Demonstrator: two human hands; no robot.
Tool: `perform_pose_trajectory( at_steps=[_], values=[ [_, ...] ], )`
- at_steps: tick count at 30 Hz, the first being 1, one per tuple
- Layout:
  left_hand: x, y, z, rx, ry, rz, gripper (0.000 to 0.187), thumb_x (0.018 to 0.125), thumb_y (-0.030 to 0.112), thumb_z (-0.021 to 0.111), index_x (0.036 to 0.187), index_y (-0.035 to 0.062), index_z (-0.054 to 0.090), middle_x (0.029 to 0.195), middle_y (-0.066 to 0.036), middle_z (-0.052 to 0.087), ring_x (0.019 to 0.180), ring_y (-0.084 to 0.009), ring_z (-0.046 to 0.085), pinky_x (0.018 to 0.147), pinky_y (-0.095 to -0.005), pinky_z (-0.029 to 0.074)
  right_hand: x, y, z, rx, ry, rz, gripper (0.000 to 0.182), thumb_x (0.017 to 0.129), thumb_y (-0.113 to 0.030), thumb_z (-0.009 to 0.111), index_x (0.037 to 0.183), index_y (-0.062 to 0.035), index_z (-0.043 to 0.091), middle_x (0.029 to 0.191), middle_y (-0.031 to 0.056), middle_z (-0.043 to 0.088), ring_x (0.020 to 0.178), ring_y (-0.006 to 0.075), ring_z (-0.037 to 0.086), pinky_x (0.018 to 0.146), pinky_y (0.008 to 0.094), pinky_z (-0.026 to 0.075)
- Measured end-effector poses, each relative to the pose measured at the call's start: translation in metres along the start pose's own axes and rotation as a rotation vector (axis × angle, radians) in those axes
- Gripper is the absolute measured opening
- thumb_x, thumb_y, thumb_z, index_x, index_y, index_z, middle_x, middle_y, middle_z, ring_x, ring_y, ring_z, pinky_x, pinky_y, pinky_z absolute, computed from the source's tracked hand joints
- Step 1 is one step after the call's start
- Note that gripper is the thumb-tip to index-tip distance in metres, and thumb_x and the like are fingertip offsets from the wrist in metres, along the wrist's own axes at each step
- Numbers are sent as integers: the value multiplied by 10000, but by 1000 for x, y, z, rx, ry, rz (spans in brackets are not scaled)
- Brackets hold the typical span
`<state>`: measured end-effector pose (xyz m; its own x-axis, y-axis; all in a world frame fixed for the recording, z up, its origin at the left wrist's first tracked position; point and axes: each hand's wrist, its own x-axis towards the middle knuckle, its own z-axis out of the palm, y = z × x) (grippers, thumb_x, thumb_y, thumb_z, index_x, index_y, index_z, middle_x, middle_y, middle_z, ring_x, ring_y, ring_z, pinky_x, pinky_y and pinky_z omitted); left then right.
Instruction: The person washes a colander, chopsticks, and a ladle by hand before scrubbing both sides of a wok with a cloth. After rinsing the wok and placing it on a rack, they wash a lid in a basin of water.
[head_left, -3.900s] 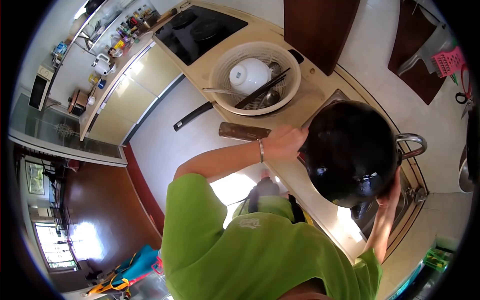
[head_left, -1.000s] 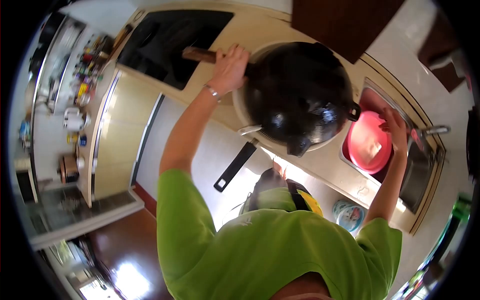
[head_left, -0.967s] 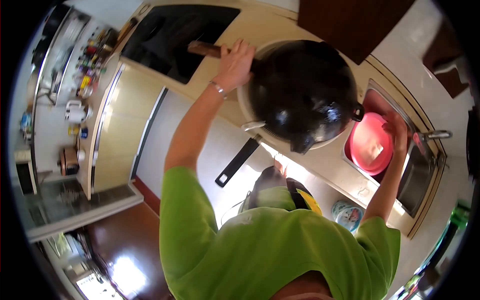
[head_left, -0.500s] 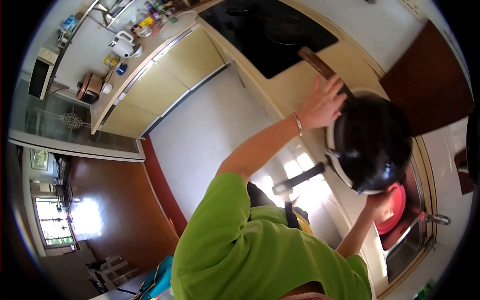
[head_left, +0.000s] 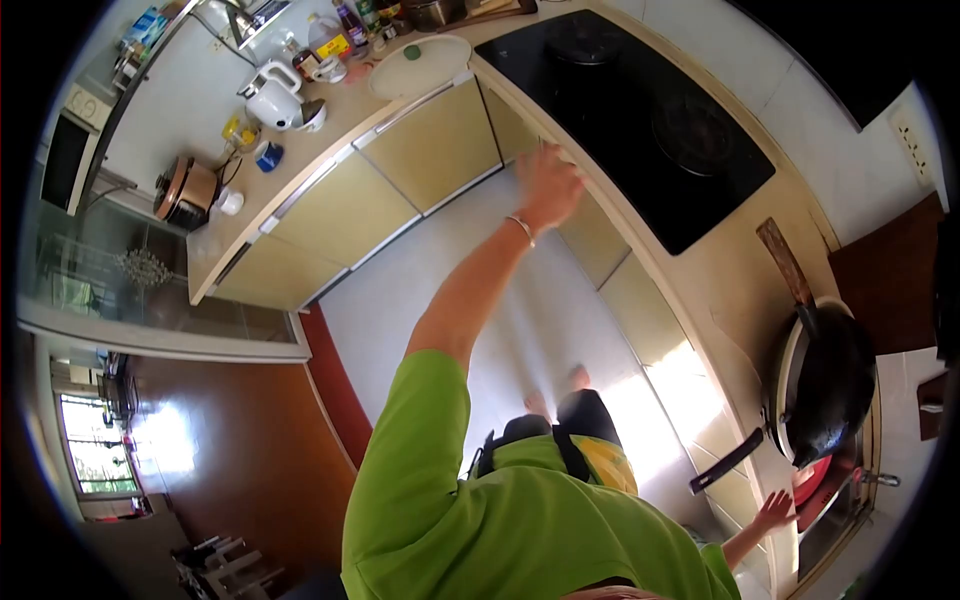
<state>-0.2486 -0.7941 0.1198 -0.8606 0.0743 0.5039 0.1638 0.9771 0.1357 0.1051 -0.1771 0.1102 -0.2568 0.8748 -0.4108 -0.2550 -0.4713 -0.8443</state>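
Note:
My left hand (head_left: 550,188) is raised near the counter edge by the black cooktop (head_left: 630,130), its fingers loosely bent, slightly blurred, with nothing in them. At the right, a black wok (head_left: 835,375) with a wooden handle (head_left: 785,262) lies tilted on a light-rimmed pan, whose black handle (head_left: 728,462) sticks out over the counter edge. My right hand (head_left: 775,512) is below the pans beside the sink (head_left: 830,520), fingers spread and holding nothing. A red basin (head_left: 812,478) shows partly in the sink, half hidden by the wok.
On the left counter (head_left: 345,120) stand a white kettle (head_left: 272,95), a round lid (head_left: 420,66), a blue cup (head_left: 268,156), a copper-coloured cooker (head_left: 186,190) and several bottles. A faucet (head_left: 880,480) is at the sink. Cabinets line the floor's edge.
My left hand has let go of the wok's handle and moved away toward the cooktop. My right hand has come off the wok's lower rim. The view has shifted, with the pans now farther right.

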Motion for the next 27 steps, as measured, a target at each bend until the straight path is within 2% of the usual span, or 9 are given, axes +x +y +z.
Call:
perform_pose_trajectory(
  at_steps=[3, 5, 7, 11, 13, 15, 18, 23, 27],
  values=[
    [39, -73, 6, 146, -24, -140, 297, 786, 353, 443, 904, 134, 606, 1129, -115, 422, 1102, -287, 324, 863, -545, 261, -40, 5, -25, -12, 149, -70, 723, 811, -573, 251, 1291, -33, 211, 1346, 139, 217, 1232, 271, 245, 994, 393, 226],
    [62, -120, 16, 230, 6, -216, 312, 776, 364, 448, 917, 134, 604, 1130, -125, 430, 1081, -291, 353, 854, -545, 275, -44, 12, -57, 26, 272, -139, 706, 804, -577, 286, 1239, -21, 314, 1230, 146, 408, 1177, 268, 347, 937, 383, 330],
    [85, -156, 11, 246, -14, -322, 334, 762, 377, 465, 955, 136, 593, 1148, -139, 423, 1078, -288, 378, 859, -532, 292, -55, 27, -78, 31, 337, -160, 696, 803, -565, 321, 1233, -18, 324, 1225, 149, 412, 1151, 263, 378, 922, 382, 345],
    [118, -226, -3, 313, -124, -415, 399, 746, 409, 483, 1039, 146, 550, 1180, -155, 402, 1091, -314, 384, 845, -487, 348, -101, 58, -76, -27, 493, -197, 676, 800, -541, 374, 1220, -14, 342, 1199, 147, 427, 1103, 252, 420, 894, 378, 367],
    [133, -265, 1, 204, -111, -531, 465, 743, 413, 485, 1097, 112, 500, 1196, -158, 368, 1103, -328, 356, 856, -541, 308, -124, 73, -74, -54, 540, -186, 668, 798, -533, 387, 1216, -13, 347, 1186, 145, 433, 1088, 247, 427, 885, 377, 372],
    [146, -293, -3, 161, -163, -595, 506, 736, 405, 513, 1156, 132, 442, 1198, -184, 348, 1067, -352, 395, 824, -490, 375, -151, 86, -72, -93, 580, -179, 661, 796, -525, 399, 1212, -12, 352, 1172, 142, 439, 1073, 243, 434, 876, 376, 377],
    [165, -341, 7, 188, -183, -588, 563, 727, 398, 535, 1204, 145, 375, 1192, -225, 328, 1022, -382, 431, 796, -440, 415, -188, 115, -67, -141, 626, -156, 651, 794, -512, 418, 1205, -11, 360, 1152, 137, 449, 1051, 236, 444, 862, 373, 384],
    [210, -434, 52, 168, -311, -584, 675, 720, 414, 535, 1283, 190, 238, 1219, -289, 269, 953, -420, 483, 797, -424, 425, -268, 166, -62, -256, 689, -122, 634, 790, -491, 449, 1195, -9, 372, 1119, 130, 465, 1013, 226, 462, 840, 370, 397],
    [243, -466, 72, 188, -451, -559, 747, 699, 463, 533, 1310, 218, 181, 1242, -318, 237, 954, -425, 491, 817, -424, 419, -325, 200, -61, -343, 710, -90, 620, 787, -475, 474, 1186, -8, 382, 1092, 125, 478, 983, 217, 476, 822, 367, 406]
  ],
)
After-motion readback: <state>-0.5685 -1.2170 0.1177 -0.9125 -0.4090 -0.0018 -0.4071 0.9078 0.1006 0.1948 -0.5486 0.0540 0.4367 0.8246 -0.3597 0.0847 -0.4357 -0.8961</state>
